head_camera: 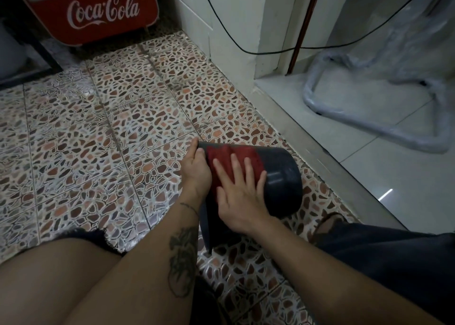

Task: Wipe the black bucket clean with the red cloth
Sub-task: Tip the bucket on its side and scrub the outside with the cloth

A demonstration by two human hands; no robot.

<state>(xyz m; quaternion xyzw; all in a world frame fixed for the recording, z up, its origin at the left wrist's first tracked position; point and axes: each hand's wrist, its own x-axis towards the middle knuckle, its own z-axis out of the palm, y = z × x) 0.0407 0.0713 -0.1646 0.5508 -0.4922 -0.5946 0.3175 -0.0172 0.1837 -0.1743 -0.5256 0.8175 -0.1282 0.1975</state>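
A person seated on a pebble-patterned tile floor (pixel 98 132) holds a black bucket (pixel 283 179) on its side between the knees, its long axis running from the rim at the left to the closed base at the right, toward a pale raised step (pixel 327 152). The left hand (pixel 197 169) curls around the rim end, thumb over the edge, gripping and steadying it. The right hand (pixel 240 194) lies flat with fingers spread, pressing the red cloth (pixel 221 157) against the upper wall of the bucket; it pins the cloth rather than grasping it. The cloth covers the half nearer the rim, so the bare black wall lies to the right of the wiping hand, and the next stroke looks likely to travel along the bucket's length toward the base. A red Coca-Cola cooler (pixel 98 12) stands well apart at the far wall.
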